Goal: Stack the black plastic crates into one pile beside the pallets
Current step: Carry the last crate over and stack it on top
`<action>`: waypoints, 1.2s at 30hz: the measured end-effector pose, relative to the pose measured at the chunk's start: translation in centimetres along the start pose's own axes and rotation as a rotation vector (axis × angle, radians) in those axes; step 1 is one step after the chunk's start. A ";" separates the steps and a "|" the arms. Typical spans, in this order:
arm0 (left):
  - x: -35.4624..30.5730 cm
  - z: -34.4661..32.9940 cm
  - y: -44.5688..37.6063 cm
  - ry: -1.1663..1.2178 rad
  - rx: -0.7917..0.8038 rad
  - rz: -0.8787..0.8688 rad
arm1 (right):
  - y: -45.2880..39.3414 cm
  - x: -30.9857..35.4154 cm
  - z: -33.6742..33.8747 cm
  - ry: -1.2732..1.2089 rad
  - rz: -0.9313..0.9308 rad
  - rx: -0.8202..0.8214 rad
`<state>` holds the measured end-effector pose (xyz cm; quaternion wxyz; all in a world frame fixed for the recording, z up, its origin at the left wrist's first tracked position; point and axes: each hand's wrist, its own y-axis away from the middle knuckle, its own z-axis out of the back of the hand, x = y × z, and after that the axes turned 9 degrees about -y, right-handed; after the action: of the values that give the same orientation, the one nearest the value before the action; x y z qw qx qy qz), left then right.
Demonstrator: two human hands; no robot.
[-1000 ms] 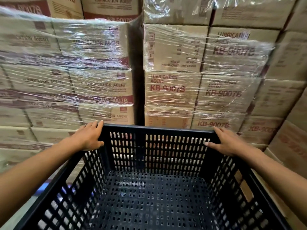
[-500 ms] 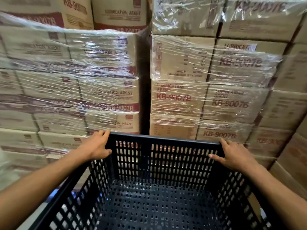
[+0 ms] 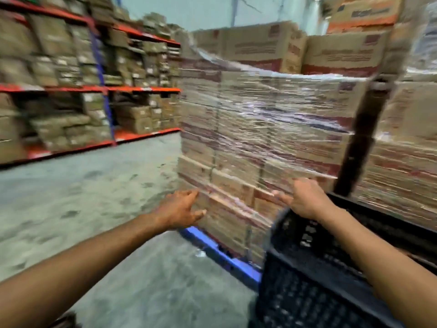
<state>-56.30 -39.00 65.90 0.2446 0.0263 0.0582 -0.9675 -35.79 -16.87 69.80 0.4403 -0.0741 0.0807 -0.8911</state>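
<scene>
Black crate (image 3: 314, 275) beside wrapped cartons (image 3: 260, 138), interior blurred, right hand (image 3: 305, 200) above rim

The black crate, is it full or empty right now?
Cannot tell for sure. The blurred black crate shows only dark perforated walls, nothing visibly inside; the right hand is at its rim, and its floor is mostly hidden.

Warehouse, storage aisle. Orange-beamed pallet racking with blue uprights (image 3: 104, 67) runs along the left, every level packed with brown cartons (image 3: 132, 117). To the right, a stretch-wrapped pallet load of printed cardboard boxes (image 3: 260, 129) stands tall on a blue pallet (image 3: 220, 254), with loose boxes (image 3: 264, 46) stacked on top and more wrapped loads beside it. Bare concrete floor (image 3: 94, 197), scuffed and stained. High pale wall (image 3: 208, 8) behind the stock. View is motion-blurred; box print unreadable.
</scene>
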 end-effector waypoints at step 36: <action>65.3 -43.2 47.5 0.377 0.677 1.571 | -2.0 70.6 -67.9 -0.272 0.073 1.080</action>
<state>-90.14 -105.76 13.13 0.8056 0.2893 -0.2279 -0.4640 -93.55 -66.61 8.27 0.4526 0.0506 -0.4426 -0.7725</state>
